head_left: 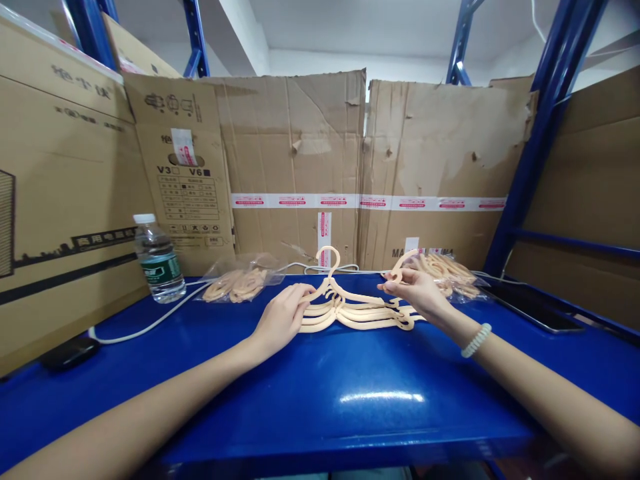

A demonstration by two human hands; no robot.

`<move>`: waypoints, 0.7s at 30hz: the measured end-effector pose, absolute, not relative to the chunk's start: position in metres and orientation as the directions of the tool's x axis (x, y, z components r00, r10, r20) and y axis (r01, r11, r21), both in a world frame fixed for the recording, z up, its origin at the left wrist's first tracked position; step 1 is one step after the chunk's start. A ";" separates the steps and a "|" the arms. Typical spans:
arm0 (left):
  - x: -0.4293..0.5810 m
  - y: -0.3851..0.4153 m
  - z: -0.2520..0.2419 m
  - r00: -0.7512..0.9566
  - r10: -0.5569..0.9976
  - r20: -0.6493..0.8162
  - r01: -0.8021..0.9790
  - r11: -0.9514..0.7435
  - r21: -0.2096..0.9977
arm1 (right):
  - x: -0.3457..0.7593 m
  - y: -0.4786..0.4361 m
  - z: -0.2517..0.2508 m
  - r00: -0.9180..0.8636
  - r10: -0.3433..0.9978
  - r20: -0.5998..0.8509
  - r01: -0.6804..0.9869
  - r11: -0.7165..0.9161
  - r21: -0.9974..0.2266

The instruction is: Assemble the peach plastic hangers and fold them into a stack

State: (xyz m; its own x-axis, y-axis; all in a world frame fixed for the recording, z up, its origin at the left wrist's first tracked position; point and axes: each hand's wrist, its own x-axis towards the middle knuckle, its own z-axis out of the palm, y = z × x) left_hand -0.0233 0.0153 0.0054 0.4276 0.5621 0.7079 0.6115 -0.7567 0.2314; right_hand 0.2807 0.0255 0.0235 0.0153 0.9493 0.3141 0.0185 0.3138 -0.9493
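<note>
centrally, on a glossy blue surface [300,413], a cream plastic clothes hanger [357,298] with its hook raised sits over a pile of similar cream plastic hangers [370,325], whose curved arms spread to both sides. the person's left hand [283,317] reaches in from the left, its grip closed on the left arm of the upper hanger, though the fingertips are partly hidden. the person's right hand [417,288] is near the right ends of the pile, its grip pinching a slender curved cream plastic piece [403,259] that slants upward from the fingers. a pale coiled bracelet [477,340] circles the right wrist. just beside the right hand lies a clear plastic bag of cream parts [453,267], and a second see-through plastic bag [267,272] lies beyond the left hand. farther left stands a clear water bottle with a green label and white cap [163,267], near a thin white cable [145,335] and a flat black device [70,353]. at the right lies a flat black phone-like object [537,308]. tall brown cardboard panels [295,160], banded with white and red printed tape [295,201], stand along the back, beside blue metal uprights [520,160]
</note>
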 end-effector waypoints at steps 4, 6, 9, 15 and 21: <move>-0.024 0.016 0.006 0.420 0.563 0.712 0.626 -0.748 0.222 | 0.286 0.026 0.025 -0.094 0.957 0.274 0.103 0.283 -0.953; -0.025 0.016 0.007 0.422 0.556 0.716 0.637 -0.744 0.203 | 0.288 0.027 0.026 -0.138 0.956 0.258 0.154 0.278 -0.948; -0.025 0.016 0.009 0.411 0.540 0.734 0.649 -0.739 0.180 | 0.289 0.029 0.026 -0.191 0.958 0.214 0.160 0.245 -0.956; -0.025 0.015 0.009 0.423 0.517 0.744 0.633 -0.756 0.165 | 0.288 0.026 0.027 -0.309 0.951 0.031 0.036 0.045 -0.998; -0.024 0.013 0.009 0.446 0.475 0.758 0.616 -0.778 0.125 | 0.288 0.024 0.028 -0.339 0.933 -0.117 -0.052 -0.143 -0.988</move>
State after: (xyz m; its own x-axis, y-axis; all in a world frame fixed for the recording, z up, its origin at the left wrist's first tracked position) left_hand -0.0243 0.0133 0.0085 0.4463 0.4751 0.7583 0.6158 -0.7780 0.1249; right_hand 0.2875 0.0239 0.0278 -0.3393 0.9334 -0.1173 -0.0520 -0.1431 -0.9883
